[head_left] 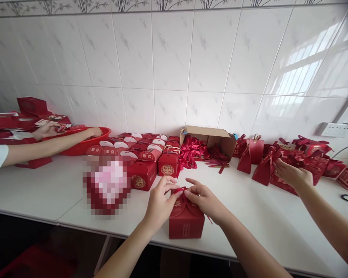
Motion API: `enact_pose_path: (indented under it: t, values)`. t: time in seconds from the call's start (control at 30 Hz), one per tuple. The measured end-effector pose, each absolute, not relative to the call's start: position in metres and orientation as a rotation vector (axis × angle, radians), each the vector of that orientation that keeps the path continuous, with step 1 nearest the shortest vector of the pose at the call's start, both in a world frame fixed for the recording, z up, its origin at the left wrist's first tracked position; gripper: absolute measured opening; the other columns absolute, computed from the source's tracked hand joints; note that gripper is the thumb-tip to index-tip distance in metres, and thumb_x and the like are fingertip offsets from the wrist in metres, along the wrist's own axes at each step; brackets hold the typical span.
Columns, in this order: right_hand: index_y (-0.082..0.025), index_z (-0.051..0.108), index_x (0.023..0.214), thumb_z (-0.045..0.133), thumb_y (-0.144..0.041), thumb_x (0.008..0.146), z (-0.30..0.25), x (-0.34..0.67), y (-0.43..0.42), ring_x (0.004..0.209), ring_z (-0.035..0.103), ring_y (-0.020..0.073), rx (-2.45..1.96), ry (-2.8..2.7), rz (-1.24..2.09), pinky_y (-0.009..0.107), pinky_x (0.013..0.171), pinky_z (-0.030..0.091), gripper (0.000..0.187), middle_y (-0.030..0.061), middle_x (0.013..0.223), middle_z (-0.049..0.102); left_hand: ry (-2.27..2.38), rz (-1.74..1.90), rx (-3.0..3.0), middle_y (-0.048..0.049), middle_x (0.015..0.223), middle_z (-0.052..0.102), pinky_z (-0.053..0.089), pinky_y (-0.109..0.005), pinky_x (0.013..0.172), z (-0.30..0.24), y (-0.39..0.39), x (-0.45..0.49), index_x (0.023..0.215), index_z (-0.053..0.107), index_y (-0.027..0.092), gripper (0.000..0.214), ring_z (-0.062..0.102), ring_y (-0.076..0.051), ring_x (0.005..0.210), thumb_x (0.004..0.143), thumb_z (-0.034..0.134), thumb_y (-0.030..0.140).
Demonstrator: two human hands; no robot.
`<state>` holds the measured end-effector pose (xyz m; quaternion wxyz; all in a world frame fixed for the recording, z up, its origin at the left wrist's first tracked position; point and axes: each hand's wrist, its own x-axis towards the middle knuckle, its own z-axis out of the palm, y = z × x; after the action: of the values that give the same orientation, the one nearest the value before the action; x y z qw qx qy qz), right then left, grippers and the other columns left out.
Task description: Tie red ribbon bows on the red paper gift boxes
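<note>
A red gift box (186, 224) stands near the front edge of the white table (46, 189). Both my hands are on its top. My left hand (160, 201) pinches the red ribbon (180, 192) at the box's top flaps from the left. From the right, my right hand (204, 199) pinches the same ribbon, fingers closed on it. The ribbon's knot is mostly hidden by my fingers.
Several closed red gift boxes (146, 164) stand in rows behind. An open cardboard box (211, 139) spills red ribbons (191, 151). Another person's hand (291, 173) reaches red pouches (263, 166) on the right. On the left, a person's arms (46, 144) reach a red basin (84, 144).
</note>
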<state>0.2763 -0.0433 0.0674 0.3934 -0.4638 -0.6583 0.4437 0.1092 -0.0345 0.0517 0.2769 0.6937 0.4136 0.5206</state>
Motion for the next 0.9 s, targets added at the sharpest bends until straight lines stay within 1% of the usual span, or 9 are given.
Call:
enact_pose_path:
  t: [0.2, 0.3, 0.4, 0.47, 0.53, 0.67, 0.77, 0.83, 0.9]
  values:
    - [-0.021, 0.053, 0.056, 0.062, -0.054, 0.078, 0.066, 0.273, -0.046, 0.142, 0.024, 0.0274, -1.050, -1.616, 1.235, 0.040, 0.106, 0.028, 0.041, 0.0131, 0.108, 0.064, 1.061, 1.405, 1.866, -0.0009, 0.090, 0.068, 0.052, -0.030, 0.084, 0.047, -0.034, 0.110, 0.096, 0.049, 0.024, 0.019, 0.068, -0.016, 0.088, 0.081, 0.061, 0.022]
    - [-0.020, 0.055, 0.054, 0.067, -0.056, 0.073, 0.062, 0.269, -0.049, 0.140, 0.026, 0.0288, -1.002, -1.430, 1.275, 0.039, 0.104, 0.031, 0.042, 0.0135, 0.117, 0.062, 0.988, 1.521, 1.805, -0.0027, 0.096, 0.064, 0.053, -0.033, 0.088, 0.044, -0.032, 0.107, 0.103, 0.046, 0.024, 0.026, 0.065, -0.017, 0.097, 0.082, 0.062, 0.024]
    - [-0.018, 0.063, 0.060, 0.067, -0.058, 0.073, 0.059, 0.267, -0.053, 0.140, 0.027, 0.0288, -1.022, -1.360, 1.248, 0.039, 0.104, 0.032, 0.041, 0.0143, 0.127, 0.058, 0.978, 1.507, 1.916, -0.0037, 0.093, 0.061, 0.054, -0.034, 0.087, 0.046, -0.037, 0.102, 0.090, 0.053, 0.022, 0.011, 0.063, -0.018, 0.095, 0.083, 0.060, 0.026]
    - [-0.018, 0.068, 0.066, 0.065, -0.058, 0.073, 0.058, 0.266, -0.055, 0.141, 0.026, 0.0281, -1.035, -1.374, 1.234, 0.039, 0.105, 0.031, 0.041, 0.0143, 0.126, 0.059, 1.015, 1.376, 2.055, -0.0044, 0.089, 0.064, 0.053, -0.034, 0.086, 0.049, -0.042, 0.099, 0.083, 0.059, 0.020, 0.006, 0.064, -0.018, 0.089, 0.083, 0.061, 0.026]
    - [-0.018, 0.069, 0.067, 0.064, -0.059, 0.074, 0.057, 0.264, -0.057, 0.142, 0.023, 0.0280, -1.063, -1.378, 1.202, 0.040, 0.106, 0.029, 0.041, 0.0140, 0.123, 0.061, 1.058, 1.298, 2.114, -0.0054, 0.088, 0.067, 0.054, -0.035, 0.084, 0.051, -0.045, 0.100, 0.085, 0.065, 0.020, 0.007, 0.065, -0.019, 0.088, 0.083, 0.062, 0.025]
    - [-0.021, 0.064, 0.060, 0.061, -0.057, 0.078, 0.055, 0.258, -0.062, 0.144, 0.019, 0.0259, -1.125, -1.330, 1.138, 0.041, 0.110, 0.024, 0.041, 0.0131, 0.105, 0.068, 1.059, 1.322, 2.058, -0.0070, 0.088, 0.071, 0.056, -0.034, 0.080, 0.050, -0.043, 0.103, 0.083, 0.071, 0.019, 0.010, 0.068, -0.021, 0.086, 0.082, 0.062, 0.025]
    - [-0.021, 0.065, 0.061, 0.059, -0.055, 0.080, 0.057, 0.258, -0.067, 0.144, 0.018, 0.0247, -1.120, -1.340, 1.160, 0.041, 0.111, 0.024, 0.040, 0.0124, 0.106, 0.068, 1.042, 1.334, 2.021, -0.0076, 0.090, 0.073, 0.057, -0.035, 0.081, 0.049, -0.038, 0.101, 0.081, 0.074, 0.019, 0.011, 0.069, -0.022, 0.087, 0.080, 0.064, 0.024]
    - [-0.020, 0.066, 0.061, 0.056, -0.054, 0.082, 0.060, 0.262, -0.069, 0.141, 0.027, 0.0273, -1.153, -1.381, 1.147, 0.041, 0.110, 0.027, 0.041, 0.0117, 0.115, 0.066, 1.049, 1.319, 2.025, -0.0071, 0.089, 0.074, 0.057, -0.035, 0.082, 0.052, -0.036, 0.099, 0.079, 0.075, 0.020, 0.011, 0.070, -0.022, 0.087, 0.079, 0.064, 0.022]
    - [-0.020, 0.069, 0.068, 0.053, -0.051, 0.084, 0.061, 0.269, -0.068, 0.131, 0.043, 0.0294, -1.230, -1.436, 1.061, 0.042, 0.107, 0.032, 0.039, 0.0106, 0.121, 0.063, 1.056, 1.276, 2.049, -0.0063, 0.089, 0.075, 0.057, -0.034, 0.082, 0.057, -0.036, 0.096, 0.080, 0.075, 0.021, 0.012, 0.070, -0.022, 0.087, 0.079, 0.063, 0.021]
